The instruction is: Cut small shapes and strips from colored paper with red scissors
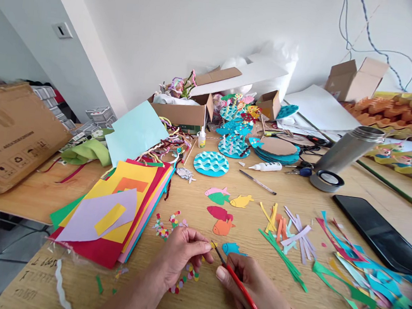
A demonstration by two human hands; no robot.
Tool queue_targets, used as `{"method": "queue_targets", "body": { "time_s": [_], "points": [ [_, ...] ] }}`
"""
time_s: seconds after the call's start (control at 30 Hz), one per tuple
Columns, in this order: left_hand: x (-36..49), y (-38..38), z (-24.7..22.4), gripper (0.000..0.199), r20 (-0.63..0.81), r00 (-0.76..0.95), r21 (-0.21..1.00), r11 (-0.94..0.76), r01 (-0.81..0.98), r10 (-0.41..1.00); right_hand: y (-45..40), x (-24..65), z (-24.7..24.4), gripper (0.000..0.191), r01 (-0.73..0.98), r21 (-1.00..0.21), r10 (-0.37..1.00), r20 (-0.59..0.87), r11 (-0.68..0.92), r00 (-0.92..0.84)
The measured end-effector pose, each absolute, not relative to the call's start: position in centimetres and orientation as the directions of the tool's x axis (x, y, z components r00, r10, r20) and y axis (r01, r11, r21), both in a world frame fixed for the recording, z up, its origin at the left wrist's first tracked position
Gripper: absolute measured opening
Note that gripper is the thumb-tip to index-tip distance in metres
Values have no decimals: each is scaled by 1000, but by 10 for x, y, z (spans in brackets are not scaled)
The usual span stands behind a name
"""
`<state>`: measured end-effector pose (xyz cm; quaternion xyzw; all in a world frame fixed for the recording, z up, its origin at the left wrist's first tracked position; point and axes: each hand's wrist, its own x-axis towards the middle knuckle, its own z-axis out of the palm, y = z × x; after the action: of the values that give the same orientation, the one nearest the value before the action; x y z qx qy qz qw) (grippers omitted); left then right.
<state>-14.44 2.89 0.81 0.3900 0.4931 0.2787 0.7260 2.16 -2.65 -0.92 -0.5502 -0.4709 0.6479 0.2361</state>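
Observation:
My right hand (248,280) grips red-handled scissors (242,287), their blades pointing up and left toward my other hand. Between thumb and forefinger, my left hand (187,250) pinches a small piece of yellow paper (214,245), mostly hidden by the fingers, at the blade tips. Just beyond lies a blue paper fish (232,249). Farther up are an orange paper fish (223,227), a dark red one (219,213), a yellow one (241,200), and a green one (218,198) overlapping a pink one. Small coloured paper dots (187,275) lie beside and partly behind my left hand.
Stacked coloured paper (120,214) lies at left. Paper strips (285,235) and scraps (371,287) spread rightward, near a black phone (380,234). Behind are a wavy-topped blue disc (211,164), a glue bottle (266,166), a pen (257,182) and a steel flask (350,149).

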Motion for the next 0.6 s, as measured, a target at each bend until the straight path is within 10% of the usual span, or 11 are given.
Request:
{"method": "queue_targets", "body": {
  "time_s": [0.6],
  "points": [
    [-149,31,10,23,-469,424,865,501,41,775,-28,22,-10,49,220,-853,809,-520,-474,-275]
  ]
}}
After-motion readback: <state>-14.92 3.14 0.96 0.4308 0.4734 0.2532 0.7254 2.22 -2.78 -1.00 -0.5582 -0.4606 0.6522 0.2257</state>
